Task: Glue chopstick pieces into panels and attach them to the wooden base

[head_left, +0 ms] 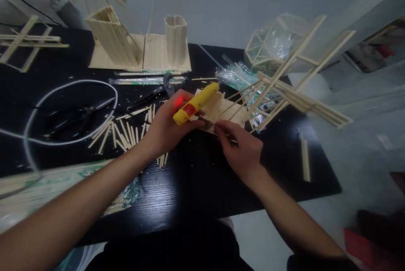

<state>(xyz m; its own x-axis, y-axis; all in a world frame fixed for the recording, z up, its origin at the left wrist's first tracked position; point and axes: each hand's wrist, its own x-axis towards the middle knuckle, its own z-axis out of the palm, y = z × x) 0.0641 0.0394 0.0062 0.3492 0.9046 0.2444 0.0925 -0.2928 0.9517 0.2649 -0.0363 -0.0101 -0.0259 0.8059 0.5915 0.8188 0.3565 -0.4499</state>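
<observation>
A yellow glue gun (202, 98) with a red patch lies across my left hand (169, 125), held between its thumb and fingers. My left thumb tip touches the near edge of a small wooden piece (207, 122) beneath the gun. On the right, my right hand (242, 148) has its thumb and index finger pinched at the same edge; what they grip is too small to make out. Both hands meet at a pale stick-built wooden model (234, 110), which is joined or next to a large windmill-like frame of sticks (284, 83).
Short cut sticks (126, 134) lie left of my hands, near black-handled pliers (85, 115) and a looped white cable (71, 83). Behind stand a stick cylinder (176, 41) and a slanted stick box (115, 39). Packaged sticks (60, 186) lie front left on the black table (202, 191).
</observation>
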